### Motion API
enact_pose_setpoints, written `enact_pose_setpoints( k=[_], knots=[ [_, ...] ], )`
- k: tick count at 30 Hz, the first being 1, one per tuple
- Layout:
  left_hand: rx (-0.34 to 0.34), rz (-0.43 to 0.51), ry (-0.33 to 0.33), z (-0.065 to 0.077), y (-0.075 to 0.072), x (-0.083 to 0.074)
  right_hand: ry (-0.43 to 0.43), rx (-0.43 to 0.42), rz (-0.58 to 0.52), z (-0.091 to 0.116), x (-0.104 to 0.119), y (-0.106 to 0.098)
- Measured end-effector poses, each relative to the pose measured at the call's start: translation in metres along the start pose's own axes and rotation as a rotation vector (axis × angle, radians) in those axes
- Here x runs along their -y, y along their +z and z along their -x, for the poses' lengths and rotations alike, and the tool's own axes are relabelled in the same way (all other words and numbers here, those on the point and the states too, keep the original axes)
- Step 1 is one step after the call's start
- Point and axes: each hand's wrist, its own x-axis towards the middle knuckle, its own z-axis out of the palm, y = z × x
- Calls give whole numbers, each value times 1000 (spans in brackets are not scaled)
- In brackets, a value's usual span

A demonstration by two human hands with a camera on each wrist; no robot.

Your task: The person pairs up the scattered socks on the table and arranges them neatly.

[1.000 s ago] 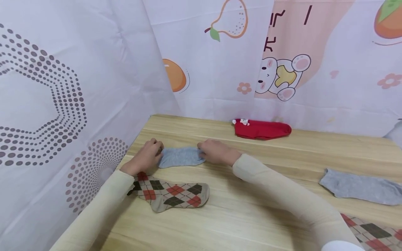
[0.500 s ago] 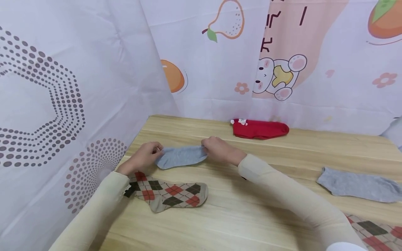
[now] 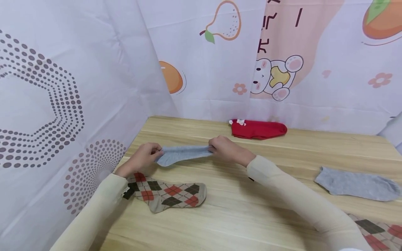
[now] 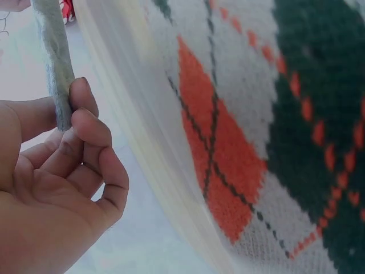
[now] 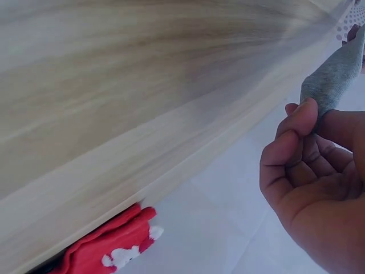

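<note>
A light grey-blue sock (image 3: 185, 154) is stretched sideways between my two hands, above the far left part of the table. My left hand (image 3: 145, 156) pinches its left end between thumb and fingers; the left wrist view shows this grip on the grey sock (image 4: 52, 57) from the side. At the other end, my right hand (image 3: 229, 149) pinches the fabric, and in the right wrist view the sock (image 5: 336, 77) runs away from thumb and fingertips. Just nearer than the left hand lies an argyle sock (image 3: 171, 195) in beige, red and dark green.
A red sock (image 3: 259, 129) with a white figure lies along the back of the wooden table (image 3: 232, 216). To the right are another grey sock (image 3: 358, 183) and a second argyle sock (image 3: 377, 230). Printed white curtains (image 3: 194, 101) hang behind and at the left.
Both hands now pinch the grey-blue sock and have lifted it from the table. My right hand has drawn slightly right, so the sock is pulled longer and narrower.
</note>
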Motion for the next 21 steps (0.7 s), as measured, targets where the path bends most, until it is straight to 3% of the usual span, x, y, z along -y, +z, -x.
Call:
enact_pose_setpoints(
  k=[21],
  knots=[
    [6, 22, 91, -8, 13, -12, 4, -58, -5, 42, -17, -9]
  ],
)
